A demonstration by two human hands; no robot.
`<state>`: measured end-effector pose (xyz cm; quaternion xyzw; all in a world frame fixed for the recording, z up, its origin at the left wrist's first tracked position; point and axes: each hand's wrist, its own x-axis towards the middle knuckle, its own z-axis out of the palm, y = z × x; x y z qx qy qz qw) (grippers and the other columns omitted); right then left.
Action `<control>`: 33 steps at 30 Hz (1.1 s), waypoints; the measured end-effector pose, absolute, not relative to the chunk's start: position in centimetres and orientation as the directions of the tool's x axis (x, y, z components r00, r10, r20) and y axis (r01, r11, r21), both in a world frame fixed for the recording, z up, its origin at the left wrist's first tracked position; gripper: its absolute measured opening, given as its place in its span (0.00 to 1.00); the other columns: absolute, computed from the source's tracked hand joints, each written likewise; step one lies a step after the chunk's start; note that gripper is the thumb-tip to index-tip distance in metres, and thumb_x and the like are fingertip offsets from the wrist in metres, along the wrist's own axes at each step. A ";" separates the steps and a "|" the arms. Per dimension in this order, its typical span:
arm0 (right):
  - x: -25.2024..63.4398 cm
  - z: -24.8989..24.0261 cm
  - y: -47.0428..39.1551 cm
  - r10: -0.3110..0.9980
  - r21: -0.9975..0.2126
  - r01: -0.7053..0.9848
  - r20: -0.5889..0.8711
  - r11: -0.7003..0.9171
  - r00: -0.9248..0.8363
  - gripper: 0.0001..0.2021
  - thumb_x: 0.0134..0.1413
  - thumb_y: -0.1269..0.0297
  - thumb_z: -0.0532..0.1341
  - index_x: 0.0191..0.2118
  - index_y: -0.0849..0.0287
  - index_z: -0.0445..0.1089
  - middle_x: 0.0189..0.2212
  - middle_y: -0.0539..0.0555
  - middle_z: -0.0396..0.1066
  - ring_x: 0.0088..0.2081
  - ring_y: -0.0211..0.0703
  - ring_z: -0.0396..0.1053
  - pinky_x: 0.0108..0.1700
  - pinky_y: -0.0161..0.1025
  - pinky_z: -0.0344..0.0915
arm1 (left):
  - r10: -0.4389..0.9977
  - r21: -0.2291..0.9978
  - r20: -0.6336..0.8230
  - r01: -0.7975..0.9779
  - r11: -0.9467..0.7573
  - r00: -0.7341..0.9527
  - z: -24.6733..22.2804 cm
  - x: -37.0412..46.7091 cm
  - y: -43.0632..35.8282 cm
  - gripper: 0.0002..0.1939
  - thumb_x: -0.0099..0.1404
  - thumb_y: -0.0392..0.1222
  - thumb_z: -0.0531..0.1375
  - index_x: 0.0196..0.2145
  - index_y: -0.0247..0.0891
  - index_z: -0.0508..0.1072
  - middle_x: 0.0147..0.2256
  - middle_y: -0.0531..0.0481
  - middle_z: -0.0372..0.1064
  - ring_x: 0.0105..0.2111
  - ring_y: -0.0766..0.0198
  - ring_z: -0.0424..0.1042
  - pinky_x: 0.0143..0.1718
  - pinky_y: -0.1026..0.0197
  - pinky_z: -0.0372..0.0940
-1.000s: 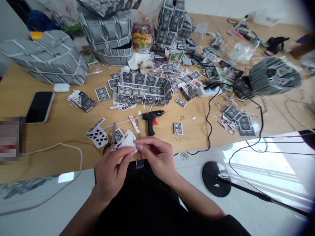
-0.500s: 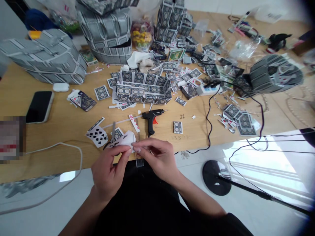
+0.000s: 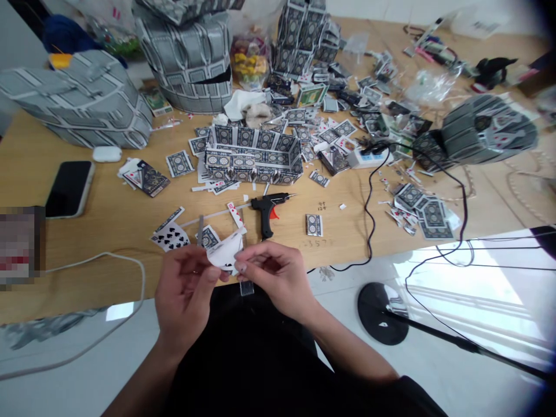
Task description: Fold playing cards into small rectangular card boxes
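Note:
Near the table's front edge I hold a curled playing card, its pale face bent over. My right hand pinches the card's right end between thumb and fingers. At its left end is my left hand, curled loosely round the lower edge, thumb in front and a fingertip below. Just beyond lie a black hot glue gun with an orange trigger, a ten of diamonds strip, and a ten of spades card. A clear ruler sticks out past the table edge, partly hidden by my hands.
An open box made of cards stands behind the glue gun. A phone lies at left. Woven grey bags stand at the back. A power strip trails a black cable over the edge. Scattered cards lie at right.
The left thumb and index finger have moved apart, and the left hand has shifted slightly left. The card has turned and now curls over, while the right hand keeps its pinch.

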<state>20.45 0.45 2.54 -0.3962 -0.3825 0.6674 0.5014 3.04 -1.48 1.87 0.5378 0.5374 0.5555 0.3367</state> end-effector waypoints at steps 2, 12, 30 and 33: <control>20.5 2.4 0.4 0.973 -0.917 -0.343 -0.151 -0.204 -0.175 0.09 0.59 0.60 0.78 0.41 0.57 0.85 0.33 0.52 0.85 0.34 0.41 0.84 0.41 0.41 0.85 | 0.979 0.966 0.172 0.214 -0.147 -0.107 2.3 2.6 -1.5 0.09 0.77 0.47 0.66 0.42 0.39 0.78 0.31 0.52 0.82 0.26 0.65 0.81 0.30 0.66 0.77; 21.0 2.6 0.1 0.976 -0.985 -0.171 0.004 -0.034 -0.216 0.13 0.67 0.64 0.71 0.55 0.53 0.79 0.35 0.51 0.81 0.34 0.39 0.78 0.38 0.37 0.76 | 0.997 0.979 0.076 0.187 -0.078 0.021 2.2 0.8 -0.5 0.11 0.74 0.39 0.67 0.31 0.40 0.80 0.23 0.55 0.76 0.24 0.66 0.77 0.29 0.66 0.76; 21.1 3.2 1.4 0.925 -0.889 -0.332 -0.209 -0.315 -0.319 0.20 0.50 0.59 0.82 0.38 0.55 0.70 0.28 0.45 0.78 0.25 0.34 0.72 0.28 0.32 0.70 | 0.989 1.000 0.025 0.004 -0.026 0.142 0.2 0.5 -0.8 0.11 0.77 0.49 0.66 0.39 0.41 0.84 0.28 0.51 0.78 0.26 0.64 0.78 0.30 0.65 0.74; 21.3 3.2 1.4 0.918 -0.895 -0.299 -0.234 -0.332 -0.321 0.17 0.50 0.60 0.82 0.36 0.57 0.76 0.28 0.45 0.78 0.24 0.33 0.71 0.27 0.32 0.68 | 0.985 0.999 -0.025 -0.022 0.029 0.170 -0.6 0.3 -1.0 0.13 0.77 0.50 0.66 0.36 0.40 0.82 0.28 0.49 0.78 0.27 0.63 0.78 0.30 0.63 0.74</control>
